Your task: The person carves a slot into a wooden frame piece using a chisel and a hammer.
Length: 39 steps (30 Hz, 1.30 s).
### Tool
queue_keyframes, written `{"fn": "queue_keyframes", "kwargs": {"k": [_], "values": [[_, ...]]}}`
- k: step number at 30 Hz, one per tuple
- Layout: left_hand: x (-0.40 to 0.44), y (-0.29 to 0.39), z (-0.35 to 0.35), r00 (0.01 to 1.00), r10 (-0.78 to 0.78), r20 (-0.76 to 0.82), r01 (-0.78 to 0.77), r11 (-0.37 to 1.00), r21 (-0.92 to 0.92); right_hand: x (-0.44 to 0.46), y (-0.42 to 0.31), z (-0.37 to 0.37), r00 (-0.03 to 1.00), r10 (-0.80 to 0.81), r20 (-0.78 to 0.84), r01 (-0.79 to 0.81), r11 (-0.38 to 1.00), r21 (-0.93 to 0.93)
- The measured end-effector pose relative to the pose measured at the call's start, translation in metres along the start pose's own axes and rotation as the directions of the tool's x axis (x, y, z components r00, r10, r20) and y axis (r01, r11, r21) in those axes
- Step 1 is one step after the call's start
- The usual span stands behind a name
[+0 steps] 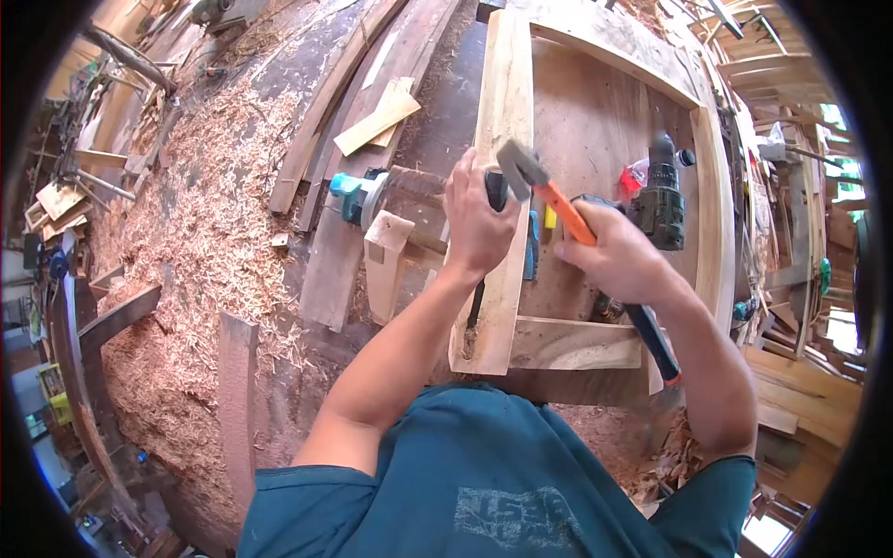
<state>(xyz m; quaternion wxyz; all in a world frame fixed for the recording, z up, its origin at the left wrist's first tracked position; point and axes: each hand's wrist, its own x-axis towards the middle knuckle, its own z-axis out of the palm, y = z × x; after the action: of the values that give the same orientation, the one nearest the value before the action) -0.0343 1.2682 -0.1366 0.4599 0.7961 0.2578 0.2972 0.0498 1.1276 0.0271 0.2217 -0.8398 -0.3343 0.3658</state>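
Observation:
My right hand (614,246) is closed round the orange and black handle of a hammer (566,212). The hammer's metal head is up beside my left hand (479,219). That hand is wrapped round the dark handle of what looks like a chisel (496,190), its butt end facing up. Below the wrist, a narrow dark shaft points down to a cut slot near the close end of a pale wooden beam (507,102). Most of the chisel is hidden by my hand and forearm. The beam forms one side of a rectangular wooden frame (577,342).
A cordless drill (661,200) and a red item (634,177) lie inside the frame. Left of the beam is a power tool with a teal end (346,191), beside a wood block (388,232). Long planks (358,121) and wood shavings (205,251) cover the left side.

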Motion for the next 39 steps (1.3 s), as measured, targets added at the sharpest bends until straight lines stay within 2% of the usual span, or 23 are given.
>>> {"fn": "queue_keyframes", "kwargs": {"k": [3, 4, 7, 8, 11, 12, 13, 14, 16, 17, 19, 20, 21, 22, 23, 25, 27, 29, 30, 33, 34, 37, 39], "values": [[0.003, -0.011, 0.011, 0.994, -0.112, 0.013, 0.110, 0.986, 0.124, -0.015, 0.010, 0.018, 0.998, 0.064, 0.004, -0.064, 0.993, 0.096], [0.006, -0.018, 0.016, 0.974, -0.223, 0.044, 0.211, 0.959, 0.190, -0.015, 0.021, 0.027, 0.997, 0.078, -0.011, -0.075, 0.985, 0.152], [0.011, -0.039, 0.024, 0.978, -0.207, 0.038, 0.204, 0.977, 0.063, -0.030, 0.038, 0.046, 0.989, 0.123, -0.086, -0.098, 0.963, 0.253], [0.009, -0.048, 0.032, 0.992, -0.091, -0.091, 0.104, 0.985, 0.141, -0.038, 0.042, 0.051, 0.985, 0.125, -0.122, -0.089, 0.960, 0.267], [-0.001, -0.018, 0.000, 0.891, -0.416, 0.183, 0.449, 0.866, -0.219, -0.064, 0.066, 0.066, 0.971, 0.157, -0.179, -0.096, 0.947, 0.308], [-0.010, -0.015, -0.007, 0.914, -0.394, 0.101, 0.406, 0.880, -0.245, -0.076, 0.074, 0.073, 0.966, 0.198, -0.166, -0.135, 0.936, 0.325], [-0.010, -0.015, -0.022, 0.957, -0.286, 0.042, 0.289, 0.936, -0.201, -0.085, 0.083, 0.080, 0.958, 0.233, -0.165, -0.165, 0.924, 0.345], [-0.011, -0.013, -0.039, 0.887, -0.423, 0.185, 0.454, 0.729, -0.512, -0.094, 0.096, 0.089, 0.950, 0.255, -0.178, -0.177, 0.913, 0.366], [-0.009, 0.028, -0.084, 0.895, -0.445, 0.036, 0.410, 0.787, -0.460, -0.108, 0.127, 0.112, 0.946, 0.248, -0.209, -0.151, 0.907, 0.394], [-0.016, 0.034, -0.094, 0.930, -0.366, -0.021, 0.293, 0.776, -0.559, -0.117, 0.136, 0.124, 0.944, 0.247, -0.218, -0.142, 0.903, 0.406], [-0.029, 0.042, -0.106, 0.962, -0.211, -0.174, 0.021, 0.693, -0.720, -0.131, 0.133, 0.137, 0.914, 0.371, -0.163, -0.233, 0.811, 0.537], [-0.041, 0.045, -0.106, 0.982, -0.090, -0.165, -0.050, 0.722, -0.690, -0.136, 0.125, 0.141, 0.903, 0.408, -0.137, -0.258, 0.769, 0.585], [-0.058, 0.049, -0.107, 0.988, 0.030, -0.151, -0.123, 0.741, -0.660, -0.143, 0.120, 0.146, 0.890, 0.443, -0.106, -0.285, 0.723, 0.630], [-0.081, 0.060, -0.110, 0.989, 0.113, -0.096, -0.148, 0.788, -0.598, -0.148, 0.133, 0.161, 0.908, 0.383, -0.169, -0.195, 0.744, 0.639], [-0.100, 0.069, -0.114, 0.979, 0.200, -0.033, -0.186, 0.824, -0.535, -0.151, 0.128, 0.163, 0.904, 0.390, -0.176, -0.190, 0.736, 0.650], [-0.123, 0.076, -0.124, 0.819, 0.552, 0.156, -0.425, 0.766, -0.482, -0.166, 0.113, 0.168, 0.891, 0.418, -0.178, -0.197, 0.707, 0.679], [-0.153, 0.088, -0.118, 0.760, 0.596, 0.258, -0.328, 0.696, -0.639, -0.179, 0.118, 0.184, 0.878, 0.356, -0.320, -0.121, 0.812, 0.571], [-0.177, 0.093, -0.113, 0.689, 0.622, 0.371, -0.350, 0.735, -0.581, -0.194, 0.101, 0.184, 0.860, 0.340, -0.381, -0.124, 0.863, 0.489], [-0.181, 0.094, -0.113, 0.615, 0.624, 0.483, -0.393, 0.773, -0.498, -0.203, 0.098, 0.188, 0.849, 0.367, -0.381, -0.138, 0.850, 0.509], [-0.190, 0.094, -0.110, 0.542, 0.756, 0.368, -0.498, 0.641, -0.584, -0.228, 0.091, 0.202, 0.819, 0.395, -0.416, -0.139, 0.840, 0.524], [-0.189, 0.093, -0.109, 0.485, 0.827, 0.286, -0.567, 0.546, -0.617, -0.234, 0.088, 0.208, 0.797, 0.421, -0.433, -0.134, 0.823, 0.553], [-0.188, 0.079, -0.108, 0.427, 0.875, 0.226, -0.636, 0.469, -0.613, -0.256, 0.093, 0.234, 0.751, 0.458, -0.476, -0.083, 0.781, 0.619], [-0.192, 0.067, -0.105, 0.453, 0.873, 0.181, -0.634, 0.458, -0.623, -0.263, 0.088, 0.248, 0.714, 0.377, -0.590, 0.015, 0.834, 0.551]]}}
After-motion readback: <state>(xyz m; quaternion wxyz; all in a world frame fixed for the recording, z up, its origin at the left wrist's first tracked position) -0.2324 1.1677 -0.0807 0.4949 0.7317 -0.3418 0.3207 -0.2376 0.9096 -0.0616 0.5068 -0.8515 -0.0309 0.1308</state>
